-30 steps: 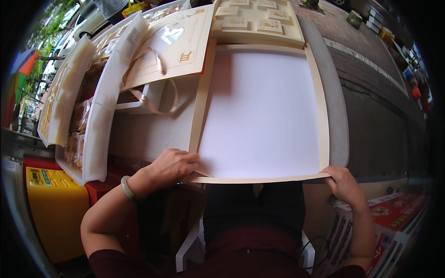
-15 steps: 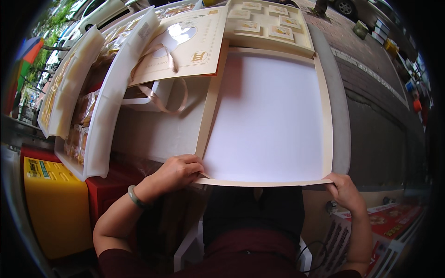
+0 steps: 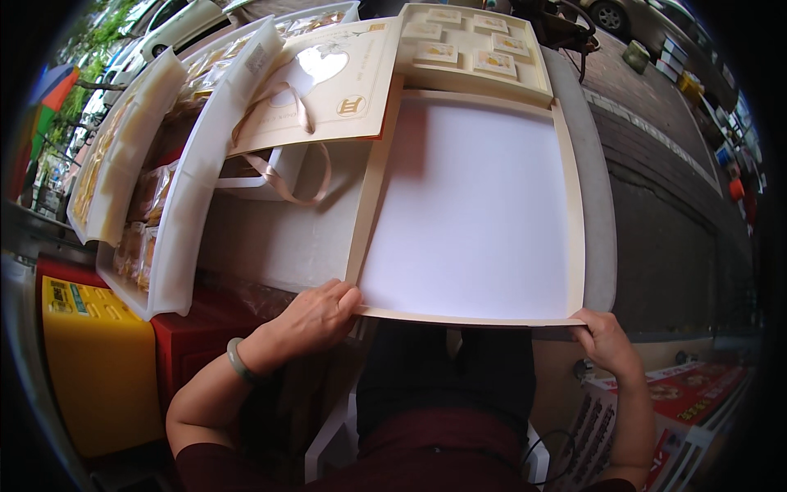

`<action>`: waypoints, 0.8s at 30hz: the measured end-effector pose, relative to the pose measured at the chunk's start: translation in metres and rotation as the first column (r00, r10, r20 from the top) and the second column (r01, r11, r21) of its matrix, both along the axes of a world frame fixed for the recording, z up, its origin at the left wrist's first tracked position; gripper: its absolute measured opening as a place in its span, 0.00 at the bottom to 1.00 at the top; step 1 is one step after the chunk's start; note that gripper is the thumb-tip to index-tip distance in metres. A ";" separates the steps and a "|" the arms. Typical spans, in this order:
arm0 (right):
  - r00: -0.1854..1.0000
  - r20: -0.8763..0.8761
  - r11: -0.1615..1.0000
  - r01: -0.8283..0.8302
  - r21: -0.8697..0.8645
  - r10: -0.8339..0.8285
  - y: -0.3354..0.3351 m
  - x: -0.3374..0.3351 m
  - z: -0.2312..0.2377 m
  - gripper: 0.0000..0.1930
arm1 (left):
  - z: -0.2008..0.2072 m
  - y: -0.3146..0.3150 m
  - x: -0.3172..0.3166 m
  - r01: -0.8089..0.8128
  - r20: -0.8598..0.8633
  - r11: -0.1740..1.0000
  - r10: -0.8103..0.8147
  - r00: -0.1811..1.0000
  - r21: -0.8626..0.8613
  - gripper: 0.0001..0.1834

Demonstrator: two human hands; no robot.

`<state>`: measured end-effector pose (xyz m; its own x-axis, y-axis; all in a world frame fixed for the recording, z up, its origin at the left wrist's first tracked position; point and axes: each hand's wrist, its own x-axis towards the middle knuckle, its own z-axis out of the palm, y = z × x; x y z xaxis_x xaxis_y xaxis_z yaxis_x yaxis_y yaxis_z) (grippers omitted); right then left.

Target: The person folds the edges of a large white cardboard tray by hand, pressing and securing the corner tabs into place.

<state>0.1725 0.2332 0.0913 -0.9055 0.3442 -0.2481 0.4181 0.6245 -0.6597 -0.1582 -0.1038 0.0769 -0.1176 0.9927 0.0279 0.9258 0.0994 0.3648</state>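
Observation:
A large shallow cream box [image 3: 576, 246] with a white inner bottom lies on the table in front of me, its near side at my lap. My left hand [image 3: 324, 312] is closed on its near left corner, fingers curled over the rim. At the near right corner, my right hand [image 3: 605, 338] pinches the rim with thumb and bent fingers. Beyond the box's far side is a cream tray [image 3: 463, 67] holding several small square pieces. To its left, a cream gift-box lid [image 3: 361, 66] with a shaped window and a pink ribbon [image 3: 322, 184] leans across the box's left edge.
White plastic crates [image 3: 193, 189] with wrapped pastries stand at the left. Under the lid shows a white container [image 3: 283, 168]. A yellow box [image 3: 102, 369] and a red box [image 3: 193, 336] sit low on the left. The grey tabletop [image 3: 602, 205] ends right of the cream box.
The box's near edge has shifted slightly away from me, and my left hand has turned a little on its corner. A dark object has appeared past the table's far right.

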 end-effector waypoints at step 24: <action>0.991 0.130 0.993 0.011 -0.115 0.004 0.020 0.008 -0.019 0.08 | -0.001 0.015 -0.003 -0.043 0.132 0.999 0.045 0.990 -0.016 0.09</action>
